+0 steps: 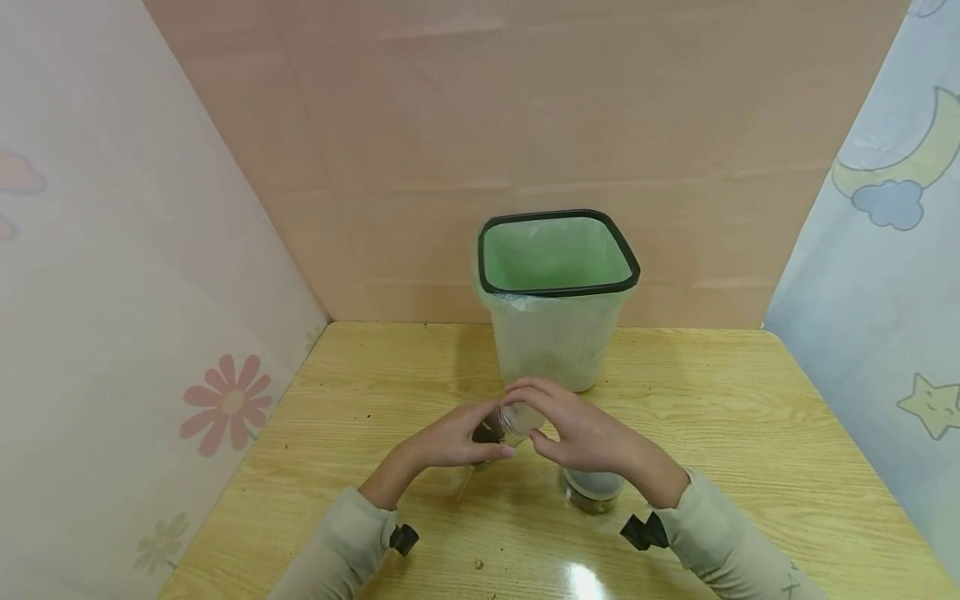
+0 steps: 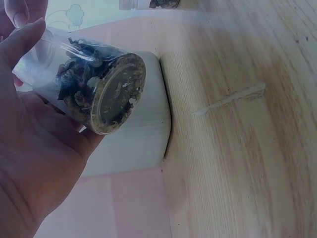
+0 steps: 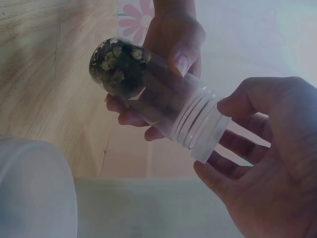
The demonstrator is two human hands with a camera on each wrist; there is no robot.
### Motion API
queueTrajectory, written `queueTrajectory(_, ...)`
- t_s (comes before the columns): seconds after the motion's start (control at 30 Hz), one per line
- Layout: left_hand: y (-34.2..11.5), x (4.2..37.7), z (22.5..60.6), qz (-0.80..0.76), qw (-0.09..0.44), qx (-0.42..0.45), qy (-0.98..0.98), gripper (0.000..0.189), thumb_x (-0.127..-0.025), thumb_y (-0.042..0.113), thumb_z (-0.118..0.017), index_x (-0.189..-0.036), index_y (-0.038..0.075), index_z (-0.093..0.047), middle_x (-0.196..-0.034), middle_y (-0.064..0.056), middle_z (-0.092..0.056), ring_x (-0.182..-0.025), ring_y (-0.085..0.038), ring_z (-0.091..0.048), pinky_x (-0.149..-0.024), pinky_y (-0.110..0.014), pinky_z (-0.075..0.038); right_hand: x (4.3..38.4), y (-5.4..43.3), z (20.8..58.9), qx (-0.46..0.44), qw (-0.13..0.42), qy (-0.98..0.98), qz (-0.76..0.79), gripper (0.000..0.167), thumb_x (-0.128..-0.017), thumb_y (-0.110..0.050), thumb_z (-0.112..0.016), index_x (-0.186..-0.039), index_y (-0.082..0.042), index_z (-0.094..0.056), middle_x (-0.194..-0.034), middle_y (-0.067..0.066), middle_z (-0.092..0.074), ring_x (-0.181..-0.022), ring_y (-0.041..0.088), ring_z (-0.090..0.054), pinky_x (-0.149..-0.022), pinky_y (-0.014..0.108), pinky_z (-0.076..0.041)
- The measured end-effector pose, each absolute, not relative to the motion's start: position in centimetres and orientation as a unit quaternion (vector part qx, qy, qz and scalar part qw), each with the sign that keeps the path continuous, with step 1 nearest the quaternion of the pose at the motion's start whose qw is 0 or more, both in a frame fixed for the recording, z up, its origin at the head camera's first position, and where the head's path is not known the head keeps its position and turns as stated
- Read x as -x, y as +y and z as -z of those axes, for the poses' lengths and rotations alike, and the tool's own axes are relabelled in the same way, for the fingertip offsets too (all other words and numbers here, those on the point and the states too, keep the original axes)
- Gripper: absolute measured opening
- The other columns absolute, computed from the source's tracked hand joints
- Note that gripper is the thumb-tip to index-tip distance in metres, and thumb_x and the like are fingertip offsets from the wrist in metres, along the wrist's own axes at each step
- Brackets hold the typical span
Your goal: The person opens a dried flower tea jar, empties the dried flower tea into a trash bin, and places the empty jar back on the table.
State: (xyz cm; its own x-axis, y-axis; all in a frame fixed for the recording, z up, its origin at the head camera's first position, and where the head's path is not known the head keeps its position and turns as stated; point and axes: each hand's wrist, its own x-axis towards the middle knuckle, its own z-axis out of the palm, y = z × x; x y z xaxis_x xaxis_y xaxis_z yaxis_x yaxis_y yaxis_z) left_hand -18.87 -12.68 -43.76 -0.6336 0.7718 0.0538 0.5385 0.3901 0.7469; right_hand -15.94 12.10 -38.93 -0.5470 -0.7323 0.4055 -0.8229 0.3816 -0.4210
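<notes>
"What's at lower centre, reading from the left?"
"The left hand (image 1: pixel 453 435), curled round the jar (image 3: pixel 148 99), tilted above the bench (image 1: pixel 712 400); probably to keep its body steady."
"Next to it?"
"The lid (image 3: pixel 210 141) at the jar's mouth, pinched at its edge by the right hand (image 1: pixel 581 425), a grip that would suit turning."
"And the bin (image 1: pixel 551 346)?"
"Upright at centre, behind both hands, perhaps set back to leave working room."
"Anything below the right hand?"
"A second jar (image 1: pixel 592 487), upright, likely parked within reach."

This is a screened tabletop booth: wooden table (image 1: pixel 750 417), plain peach backdrop (image 1: pixel 390 125), cartoon-printed sheets (image 1: pixel 150 275) either side.
</notes>
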Motion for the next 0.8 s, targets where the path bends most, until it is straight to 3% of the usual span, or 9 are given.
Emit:
queueTrajectory(0.2,-12.8,18.8,43.5,-0.387,0.162,-0.372,0.828,0.051,-0.098,0.042,-0.066,-0.139,0.018,-0.049,-0.114,-0.011,-0.069,-0.093,-0.009,-0.065,-0.08,-0.027,-0.056,16.0,12.4,38.8,-0.459,0.083,-0.832,-0.3,0.044,-0.089,0.0,-0.068,-0.132,-0.009,-0.06,-0.138,0.003,-0.056,-0.129,0.02,-0.053,-0.103,0.042,-0.048)
queueTrajectory(0.33,-12.9,18.8,43.0,-0.393,0.165,-0.362,0.829,0.05,-0.097,0.042,-0.067,-0.137,0.015,-0.051,-0.108,-0.004,-0.068,-0.085,-0.01,-0.065,-0.07,-0.028,-0.058,16.1,12.8,38.7,-0.454,0.081,-0.835,-0.299,0.044,-0.09,-0.002,-0.068,-0.133,-0.011,-0.06,-0.138,0.001,-0.056,-0.129,0.019,-0.053,-0.103,0.043,-0.048)
queueTrajectory(0.5,-13.1,18.9,42.4,-0.392,0.151,-0.363,0.832,0.058,-0.097,0.043,-0.068,-0.141,0.009,-0.05,-0.108,0.001,-0.066,-0.089,-0.01,-0.065,-0.072,-0.028,-0.057,16.2,13.2,38.6,-0.442,0.079,-0.843,-0.296,0.044,-0.091,-0.004,-0.069,-0.133,-0.009,-0.06,-0.138,0.005,-0.056,-0.128,0.021,-0.053,-0.103,0.044,-0.048)
queueTrajectory(0.6,-13.3,18.9,42.1,-0.389,0.146,-0.36,0.835,0.06,-0.097,0.042,-0.068,-0.144,0.011,-0.049,-0.111,-0.001,-0.066,-0.092,-0.01,-0.065,-0.074,-0.027,-0.057,16.1,13.6,38.5,-0.432,0.078,-0.85,-0.291,0.043,-0.091,-0.004,-0.07,-0.133,-0.009,-0.06,-0.137,0.004,-0.056,-0.127,0.021,-0.054,-0.102,0.044,-0.049)
queueTrajectory(0.8,-13.5,19.0,41.8,-0.403,0.154,-0.353,0.83,0.06,-0.097,0.04,-0.069,-0.147,0.017,-0.046,-0.111,-0.004,-0.065,-0.083,-0.013,-0.065,-0.063,-0.031,-0.058,16.1,14.2,38.3,-0.418,0.077,-0.858,-0.287,0.043,-0.092,-0.005,-0.07,-0.134,-0.009,-0.06,-0.137,0.001,-0.056,-0.126,0.021,-0.055,-0.1,0.045,-0.05)
